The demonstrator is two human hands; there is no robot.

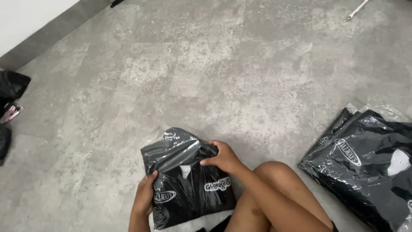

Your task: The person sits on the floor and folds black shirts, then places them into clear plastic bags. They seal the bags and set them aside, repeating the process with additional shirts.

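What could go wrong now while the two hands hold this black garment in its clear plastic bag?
The clear bag looks slippery and wrinkled, so it might slide from the left hand or the right hand. The thin film could tear where the fingers pinch it. It lies on the bare floor, which may scuff it.

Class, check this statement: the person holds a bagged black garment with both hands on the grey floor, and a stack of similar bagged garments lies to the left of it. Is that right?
Not quite. The head view shows the stack of bagged garments lying to the right of the held one, not the left. The rest stands: the left hand and right hand hold the bagged black garment over the grey floor.
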